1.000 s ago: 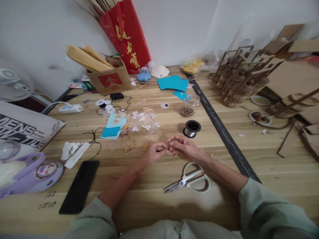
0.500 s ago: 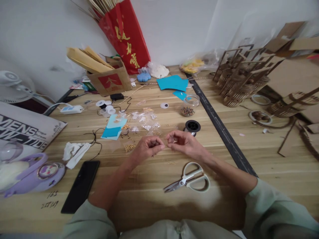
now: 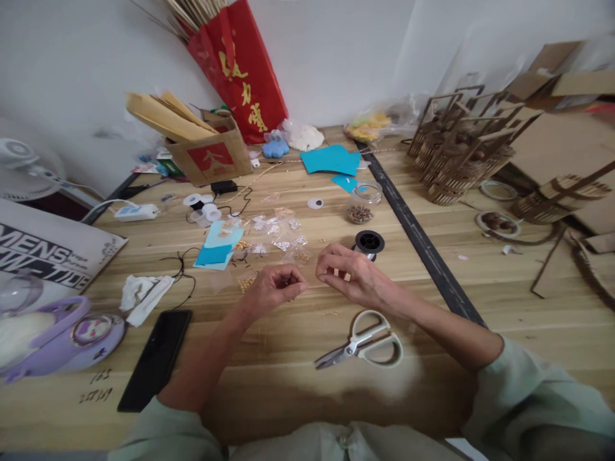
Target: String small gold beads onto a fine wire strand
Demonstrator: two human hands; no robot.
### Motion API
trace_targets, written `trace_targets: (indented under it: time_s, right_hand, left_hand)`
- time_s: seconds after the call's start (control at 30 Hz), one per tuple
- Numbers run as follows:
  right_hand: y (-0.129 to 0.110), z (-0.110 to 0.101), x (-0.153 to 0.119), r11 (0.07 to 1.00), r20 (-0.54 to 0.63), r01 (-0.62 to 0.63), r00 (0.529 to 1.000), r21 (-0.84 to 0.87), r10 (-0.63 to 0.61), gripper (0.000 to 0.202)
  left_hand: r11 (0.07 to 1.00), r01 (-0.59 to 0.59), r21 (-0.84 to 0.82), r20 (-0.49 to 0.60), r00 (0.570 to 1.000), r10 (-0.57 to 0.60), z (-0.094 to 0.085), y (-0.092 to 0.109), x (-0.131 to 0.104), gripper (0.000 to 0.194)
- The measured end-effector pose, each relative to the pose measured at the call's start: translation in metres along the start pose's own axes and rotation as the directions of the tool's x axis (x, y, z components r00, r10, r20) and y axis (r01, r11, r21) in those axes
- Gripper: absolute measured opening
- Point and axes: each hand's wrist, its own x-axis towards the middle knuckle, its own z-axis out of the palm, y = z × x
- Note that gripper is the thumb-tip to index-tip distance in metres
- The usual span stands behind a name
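Note:
My left hand (image 3: pixel 276 288) is closed in a pinch above the middle of the wooden table (image 3: pixel 283 390); what it holds is too small to make out. Facing it, a short gap away, my right hand (image 3: pixel 348 275) also pinches something I cannot make out. Gold beads (image 3: pixel 246 282) lie beside my left hand. Just behind my right hand stands a black spool (image 3: pixel 369 242). White-handled scissors (image 3: pixel 360 342) lie slightly open below my right hand. Small bags of silvery pieces (image 3: pixel 283 234) are spread beyond both hands.
A jar of beads (image 3: pixel 361 208) stands behind the spool. Blue sheets (image 3: pixel 216 246) and a black phone (image 3: pixel 156 358) lie to the left. Wooden baskets (image 3: pixel 451 163) and cardboard fill the right; a red bag (image 3: pixel 245 77) leans at the back.
The gap between my hands has widened a little. My left hand has moved slightly left, and the fingers of my right hand have risen a bit.

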Motion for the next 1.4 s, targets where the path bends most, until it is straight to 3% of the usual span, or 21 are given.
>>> trace_targets:
  time_s: [0.2,0.4,0.6,0.67,0.8,0.93,1.07,1.2,1.4]
  right_hand:
    - [0.003,0.009,-0.003,0.932,-0.035,-0.204,0.974,0.3,0.224,0.011]
    - [-0.003,0.027,-0.004,0.645,0.01,-0.289,0.916,0.708,0.4,0.022]
    - [0.009,0.045,-0.003,0.336,0.072,-0.265,0.868,0.904,0.491,0.022]
    - [0.015,0.048,-0.004,0.284,0.084,-0.266,0.849,0.921,0.522,0.023]
    - [0.025,0.048,-0.005,0.316,0.041,-0.269,0.817,0.91,0.576,0.023]
    - [0.031,0.046,-0.007,0.368,-0.007,-0.271,0.797,0.889,0.605,0.023]
    - [0.029,0.043,-0.01,0.425,0.004,-0.32,0.802,0.847,0.597,0.025]
    - [0.019,0.046,-0.017,0.519,-0.016,-0.358,0.811,0.776,0.585,0.027]
    - [0.003,0.073,-0.031,0.727,-0.181,-0.283,0.854,0.626,0.488,0.021]
  left_hand:
    - [0.997,0.06,-0.039,0.043,0.997,-0.058,0.001,-0.013,-0.002,0.02]
    - [0.994,0.106,-0.038,0.087,0.991,-0.103,-0.005,-0.016,-0.014,0.02]
    - [0.991,0.113,-0.068,0.152,0.983,-0.102,-0.004,-0.024,-0.006,0.017]
    - [0.981,0.141,-0.132,0.184,0.976,-0.116,0.002,-0.029,0.002,0.018]
    - [0.955,0.186,-0.232,0.202,0.969,-0.14,0.014,-0.041,0.017,0.021]
    - [0.95,0.18,-0.256,0.135,0.98,-0.149,0.021,-0.051,0.026,0.023]
    - [0.955,0.162,-0.247,0.094,0.985,-0.143,0.025,-0.057,0.029,0.025]
    - [0.949,0.162,-0.269,0.121,0.984,-0.134,0.027,-0.06,0.029,0.027]
    - [0.923,0.149,-0.355,0.224,0.972,-0.071,0.027,-0.065,0.028,0.032]
